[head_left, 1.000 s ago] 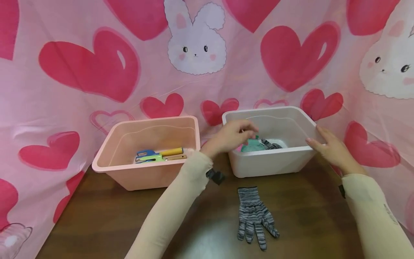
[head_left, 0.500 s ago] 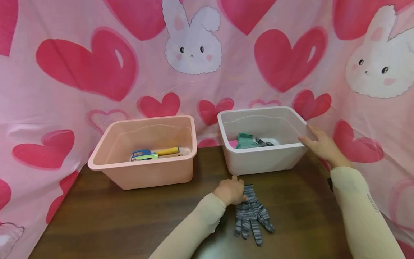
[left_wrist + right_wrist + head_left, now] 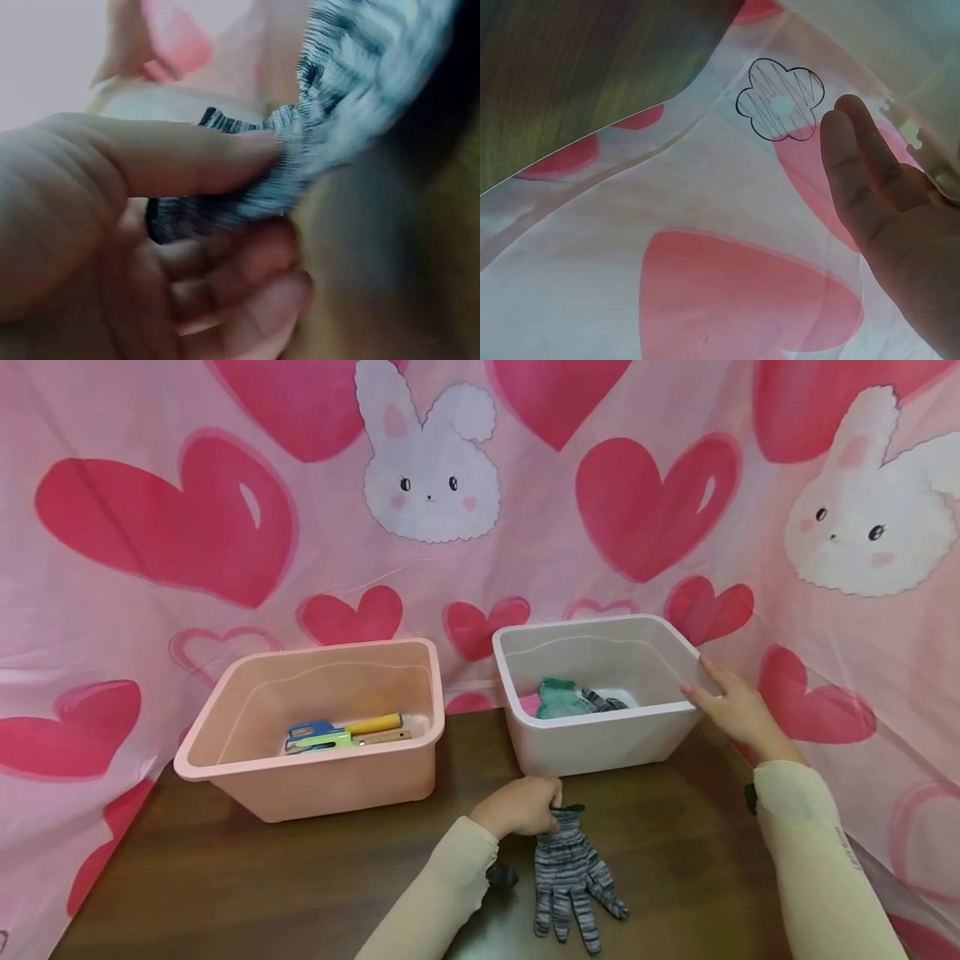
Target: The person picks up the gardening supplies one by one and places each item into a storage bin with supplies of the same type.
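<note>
A grey-and-black striped knit glove [image 3: 568, 868] lies on the table, fingers toward me. My left hand [image 3: 520, 806] pinches its dark-edged cuff. In the left wrist view, the thumb presses on top of the knit glove [image 3: 360, 82] with fingers below, and the cuff is bunched between them. My right hand [image 3: 738, 706] rests at the right front corner of the light grey bin [image 3: 600, 750], its thumb near the rim. The right wrist view shows the right hand [image 3: 900, 202] with extended fingers beside the bin wall. Inside the bin are a green glove [image 3: 561, 700], something pink [image 3: 530, 703] and another striped knit item [image 3: 600, 700].
To the left stands a peach bin [image 3: 322, 789] holding a blue-and-yellow tool [image 3: 371, 724], a lime-green tool [image 3: 330, 741] and a wooden handle [image 3: 386, 737]. A pink heart-and-bunny cloth [image 3: 435, 577] hangs behind and beside the brown table [image 3: 225, 877].
My left hand has moved from above the grey bin down to the glove on the table and taken hold of its cuff. My right hand stays at the bin's corner.
</note>
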{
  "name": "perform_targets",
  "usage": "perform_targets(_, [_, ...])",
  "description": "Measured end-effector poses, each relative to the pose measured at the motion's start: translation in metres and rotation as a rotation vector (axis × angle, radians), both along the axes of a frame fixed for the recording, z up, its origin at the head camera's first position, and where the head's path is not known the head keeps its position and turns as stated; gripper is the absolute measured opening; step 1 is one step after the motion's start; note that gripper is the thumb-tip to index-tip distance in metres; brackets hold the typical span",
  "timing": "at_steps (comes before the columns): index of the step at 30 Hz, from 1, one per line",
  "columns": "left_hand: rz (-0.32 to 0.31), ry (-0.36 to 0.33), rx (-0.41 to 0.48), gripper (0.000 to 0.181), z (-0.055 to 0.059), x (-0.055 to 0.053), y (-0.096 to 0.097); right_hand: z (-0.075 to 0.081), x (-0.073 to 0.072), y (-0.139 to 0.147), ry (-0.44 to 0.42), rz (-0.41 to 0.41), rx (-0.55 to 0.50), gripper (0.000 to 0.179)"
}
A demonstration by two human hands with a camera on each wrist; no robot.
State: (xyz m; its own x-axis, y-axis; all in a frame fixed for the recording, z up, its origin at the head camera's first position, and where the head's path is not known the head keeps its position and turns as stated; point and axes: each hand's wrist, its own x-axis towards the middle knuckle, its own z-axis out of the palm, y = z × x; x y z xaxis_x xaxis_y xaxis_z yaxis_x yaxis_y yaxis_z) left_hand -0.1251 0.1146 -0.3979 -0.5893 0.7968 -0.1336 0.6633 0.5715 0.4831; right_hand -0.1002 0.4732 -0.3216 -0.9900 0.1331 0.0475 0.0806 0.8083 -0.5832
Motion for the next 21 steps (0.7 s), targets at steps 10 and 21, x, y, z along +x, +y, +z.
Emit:
perform_targets(10, [0.058,-0.274,0.537,0.013,0.042,-0.004,-0.021,-0.004,0.003,0.001,0.007,-0.003,-0.038,0.094])
perform_targets(21, [0.28,-0.323,1.006,0.026,0.083,-0.014,-0.033,-0.003,0.005,0.001,0.009,0.011,-0.051,0.095])
